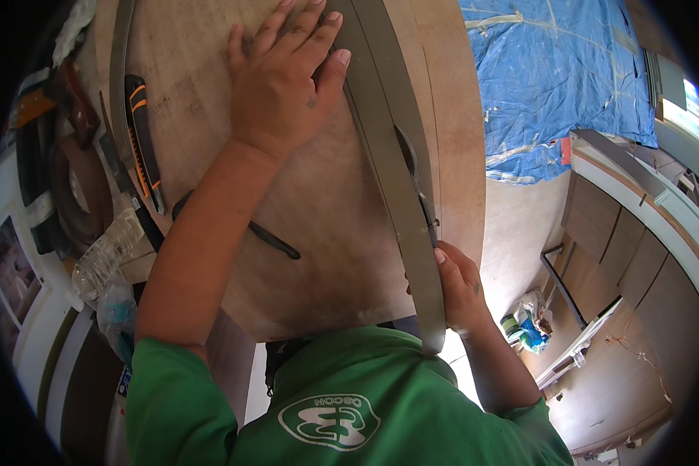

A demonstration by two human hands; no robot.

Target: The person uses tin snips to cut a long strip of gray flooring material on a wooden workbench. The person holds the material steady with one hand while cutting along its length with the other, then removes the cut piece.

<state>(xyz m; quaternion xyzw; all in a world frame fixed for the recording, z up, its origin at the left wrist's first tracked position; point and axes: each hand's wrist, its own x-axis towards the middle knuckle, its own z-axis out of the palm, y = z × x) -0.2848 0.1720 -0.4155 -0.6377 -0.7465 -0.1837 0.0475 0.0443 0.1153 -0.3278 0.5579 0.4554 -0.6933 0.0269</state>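
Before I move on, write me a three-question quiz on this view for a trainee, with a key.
1. Which hand is nearer the knife?
2. True or false: the right hand is near the end of the strip that reaches the shirt.
3. What colour is the tarp?
A) green
B) blue
C) brown

Key:
1. The left hand; the knife lies to its left.
2. True.
3. B
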